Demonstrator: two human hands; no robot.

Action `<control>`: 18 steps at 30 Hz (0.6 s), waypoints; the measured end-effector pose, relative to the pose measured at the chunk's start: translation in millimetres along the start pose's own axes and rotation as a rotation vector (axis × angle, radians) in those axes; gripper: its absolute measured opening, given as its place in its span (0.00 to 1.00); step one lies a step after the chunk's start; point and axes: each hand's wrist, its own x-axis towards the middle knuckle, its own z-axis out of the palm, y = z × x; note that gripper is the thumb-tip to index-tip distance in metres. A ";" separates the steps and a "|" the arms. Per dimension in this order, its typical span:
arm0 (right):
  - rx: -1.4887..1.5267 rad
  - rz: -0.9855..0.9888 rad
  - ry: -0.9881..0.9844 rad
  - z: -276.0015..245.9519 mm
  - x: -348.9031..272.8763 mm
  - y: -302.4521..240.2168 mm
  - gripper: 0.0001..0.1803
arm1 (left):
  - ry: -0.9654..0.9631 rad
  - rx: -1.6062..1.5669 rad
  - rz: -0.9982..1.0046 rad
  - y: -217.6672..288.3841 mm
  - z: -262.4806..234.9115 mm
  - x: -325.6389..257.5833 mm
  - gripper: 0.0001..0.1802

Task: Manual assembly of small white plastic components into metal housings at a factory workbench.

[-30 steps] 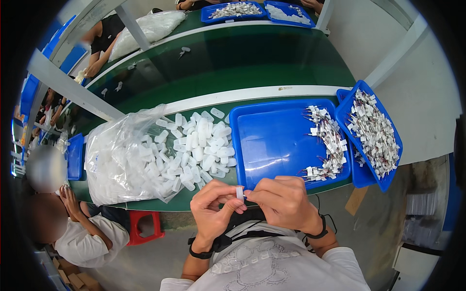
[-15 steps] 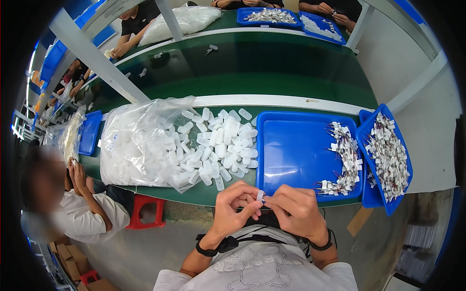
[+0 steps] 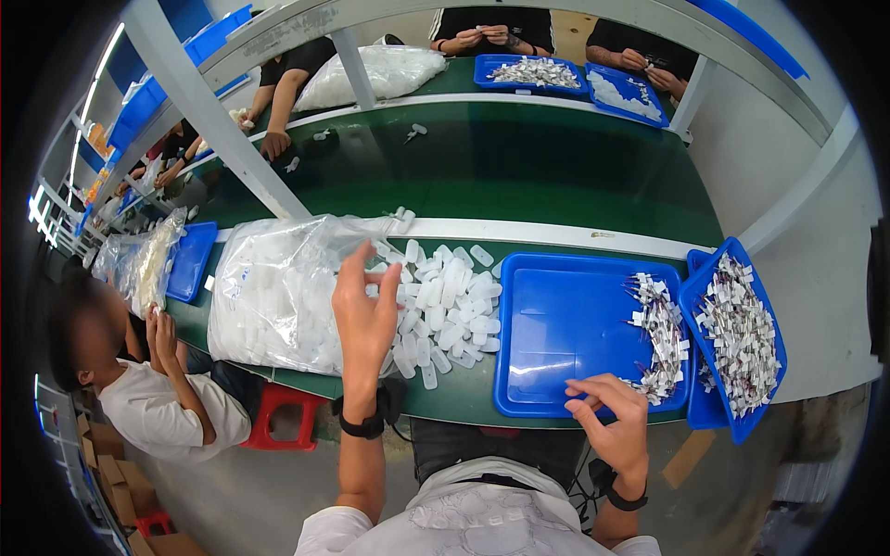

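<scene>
My left hand (image 3: 364,320) is raised over the edge of the clear plastic bag (image 3: 273,301), thumb and fingers apart and nothing held. Just beyond its fingertips, a small whitish plastic piece (image 3: 400,219) shows against the white rail; whether it rests there or is in the air I cannot tell. Translucent white oval plastic pieces (image 3: 445,306) spill from the bag in a heap beside this hand. My right hand (image 3: 614,417) hovers over the near edge of the blue tray (image 3: 547,324), its fingers bent but apart. Close to it lie small white-tagged parts with thin dark leads (image 3: 660,343).
A second blue tray (image 3: 739,338), full of tagged parts, leans at the right. Past the white rail (image 3: 556,233) runs a green belt surface (image 3: 519,176) with a few loose pieces. Co-workers sit opposite and at the left, near a red stool (image 3: 283,417).
My hands have parted from the small white piece they held together. The left went forward to the bag, the right to the tray. A whitish piece now shows by the rail.
</scene>
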 end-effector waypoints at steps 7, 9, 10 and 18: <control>0.022 -0.015 -0.089 5.5 -2.3 6.9 0.11 | -0.286 0.793 0.167 -14.2 -29.1 -31.2 0.12; 0.035 -0.021 -0.085 7.5 -2.6 4.4 0.11 | -0.291 0.837 0.162 -16.9 -30.6 -34.1 0.12; 0.036 -0.018 -0.084 8.3 -3.5 3.3 0.10 | -0.307 0.878 0.159 -17.8 -30.5 -34.5 0.12; 0.021 0.018 -0.016 0.1 -11.2 8.8 0.09 | -0.432 0.939 0.112 -24.4 -22.3 -28.6 0.12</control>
